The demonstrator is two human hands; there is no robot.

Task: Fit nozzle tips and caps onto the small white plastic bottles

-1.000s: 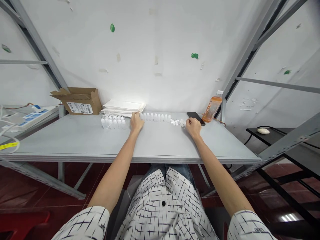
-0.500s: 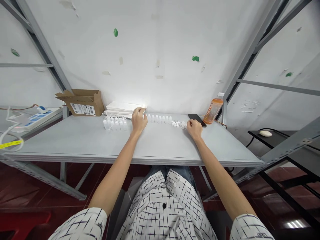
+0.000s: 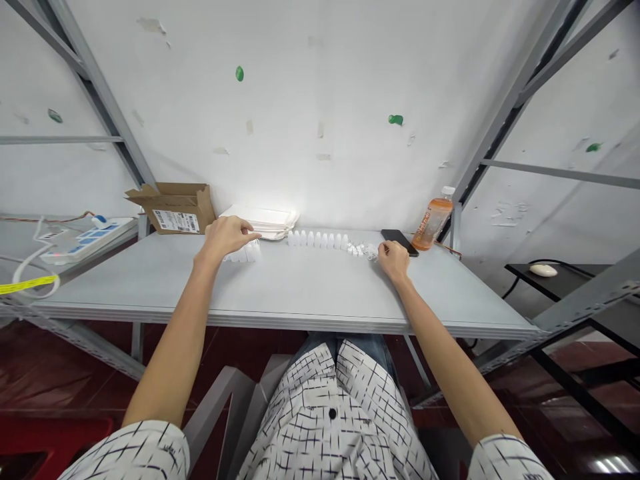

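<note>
My left hand (image 3: 227, 237) is over a cluster of small white plastic bottles (image 3: 249, 252) at the left of the table, partly covering them. Its fingers reach out to the right, a little apart, and nothing shows between them. My right hand (image 3: 394, 260) rests on the tabletop with its fingers curled closed. Beside its fingertips lies a small pile of white caps with thin loops (image 3: 357, 249); whatever the fingers hold is hidden. Between the hands, a row of upright small white bottles (image 3: 317, 239) stands towards the back.
A stack of white sheets or flat packets (image 3: 270, 221) lies by the wall, next to an open cardboard box (image 3: 177, 210). Behind my right hand are a black phone (image 3: 400, 241) and an orange drink bottle (image 3: 431, 223). A power strip (image 3: 90, 240) lies far left. Metal posts frame the grey table (image 3: 310, 293).
My left hand has moved left from the near end of the bottle row to the left cluster of bottles. My right hand stays by the caps. The view has shifted slightly.
</note>
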